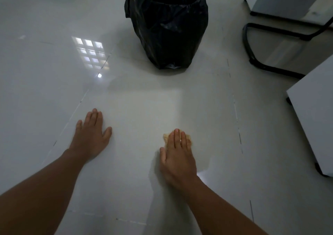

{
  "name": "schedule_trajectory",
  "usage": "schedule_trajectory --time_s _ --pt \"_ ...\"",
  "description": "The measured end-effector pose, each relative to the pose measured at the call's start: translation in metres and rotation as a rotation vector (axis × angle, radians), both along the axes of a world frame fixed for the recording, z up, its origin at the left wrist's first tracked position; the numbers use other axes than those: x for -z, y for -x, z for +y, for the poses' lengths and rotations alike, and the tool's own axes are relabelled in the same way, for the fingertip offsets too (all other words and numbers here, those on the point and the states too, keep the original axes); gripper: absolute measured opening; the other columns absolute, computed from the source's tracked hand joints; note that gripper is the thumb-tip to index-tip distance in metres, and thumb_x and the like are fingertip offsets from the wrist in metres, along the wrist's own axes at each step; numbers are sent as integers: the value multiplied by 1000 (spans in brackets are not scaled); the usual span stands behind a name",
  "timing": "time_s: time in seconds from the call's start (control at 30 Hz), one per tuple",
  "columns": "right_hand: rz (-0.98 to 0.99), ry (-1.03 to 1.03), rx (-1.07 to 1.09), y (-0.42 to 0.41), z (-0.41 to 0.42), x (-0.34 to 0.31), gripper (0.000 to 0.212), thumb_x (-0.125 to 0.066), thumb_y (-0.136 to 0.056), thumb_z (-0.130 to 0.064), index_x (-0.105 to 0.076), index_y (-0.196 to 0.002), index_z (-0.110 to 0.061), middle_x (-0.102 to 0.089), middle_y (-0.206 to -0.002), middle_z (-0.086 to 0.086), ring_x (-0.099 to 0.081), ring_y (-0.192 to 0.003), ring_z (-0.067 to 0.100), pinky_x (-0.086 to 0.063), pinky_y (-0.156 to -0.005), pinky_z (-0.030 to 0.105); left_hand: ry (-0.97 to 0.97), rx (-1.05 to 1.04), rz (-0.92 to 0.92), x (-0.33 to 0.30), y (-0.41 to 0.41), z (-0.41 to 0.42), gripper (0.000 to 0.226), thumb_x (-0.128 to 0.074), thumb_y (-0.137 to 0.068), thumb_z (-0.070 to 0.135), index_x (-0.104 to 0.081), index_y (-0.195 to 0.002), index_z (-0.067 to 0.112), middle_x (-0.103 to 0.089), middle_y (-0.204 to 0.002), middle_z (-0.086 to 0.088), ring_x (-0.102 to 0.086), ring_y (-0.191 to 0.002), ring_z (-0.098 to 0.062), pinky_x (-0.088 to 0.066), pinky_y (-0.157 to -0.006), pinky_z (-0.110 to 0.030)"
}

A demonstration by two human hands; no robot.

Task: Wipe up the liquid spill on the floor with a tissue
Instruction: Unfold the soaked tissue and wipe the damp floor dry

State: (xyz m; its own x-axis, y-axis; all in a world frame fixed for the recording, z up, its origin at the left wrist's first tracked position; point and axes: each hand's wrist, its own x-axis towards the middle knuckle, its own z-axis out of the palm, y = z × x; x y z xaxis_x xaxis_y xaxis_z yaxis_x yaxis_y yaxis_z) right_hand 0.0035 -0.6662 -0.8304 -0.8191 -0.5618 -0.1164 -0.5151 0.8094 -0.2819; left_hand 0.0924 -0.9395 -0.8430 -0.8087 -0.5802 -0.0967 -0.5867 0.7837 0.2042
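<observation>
Tissue (187, 137): a crumpled, tan-stained wad lying flat on the floor; only its edges show, so no clear long axis or pointing direction can be told.
Tissue relative to fingers: it sits under the right hand's fingers (177, 137), peeking out on both sides of them and just past the fingertips; the palm lies behind it, toward the person.
Right hand (177, 155): palm down, fingers straight and close together, pressing the tissue against the floor rather than curling round it.
Left hand (91, 135): flat on the bare floor, fingers extended and loose, holding nothing, well apart from the tissue.
Floor (144, 112): glossy pale tiles with thin joints; a window reflection (89, 54) shines up left.
Spill: a faint wet-looking patch (205, 162) lies just right of the right hand; its edge is hard to make out.
Bin (167, 25): lined with a black bag, upright, well beyond both hands.
Furniture: a black tubular frame (252, 54) and grey cabinet corners (313, 119) at the right.
</observation>
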Motion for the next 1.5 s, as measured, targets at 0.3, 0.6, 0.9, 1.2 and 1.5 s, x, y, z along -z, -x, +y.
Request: schedule_trajectory --time_s 0.3,0.6,0.9,1.2,1.5 --pt "-103 71 -420 -10 -62 -2 64 -14 -96 -37 -16 -155 -10 -7 -164 8 2 -151 25 4 -122 36 84 -6 49 8 -6 7 82 -20 -88 49 -33 -151 -2 -28 -161 -21 -27 -149 -34 -22 -117 -58" --pt "-80 -54 -504 77 -102 -2 56 -22 -105 -37 -9 -156 -18 -2 -165 -1 3 -151 22 2 -121 38 119 -21 79 16 -6 6 76 -24 -91 48 -31 -153 5 -28 -163 -13 -24 -151 -26 -19 -121 -53" --pt "-20 525 12 87 -53 -1 44 -50 -88 -15 -56 -131 -27 -66 -124 -4 -62 -108 8 -49 -94 27 146 -31 84 17 -4 9 76 -23 -91 47 -33 -152 3 -29 -162 -14 -26 -151 -26 -21 -120 -54" --pt "-75 319 170 90 -75 -14 50 -65 -79 -50 -63 -120 -22 -49 -114 4 -46 -109 23 -46 -93 35 149 -38 109 20 -5 7 76 -24 -90 47 -33 -152 4 -30 -162 -13 -26 -151 -25 -21 -121 -53" --pt "-92 197 -15 85 -96 -24 19 -61 -83 -8 -73 -97 -13 -62 -100 4 -60 -90 22 -47 -73 27 132 -34 93 14 -6 9 75 -26 -91 46 -32 -152 3 -31 -161 -14 -27 -150 -26 -21 -120 -54"
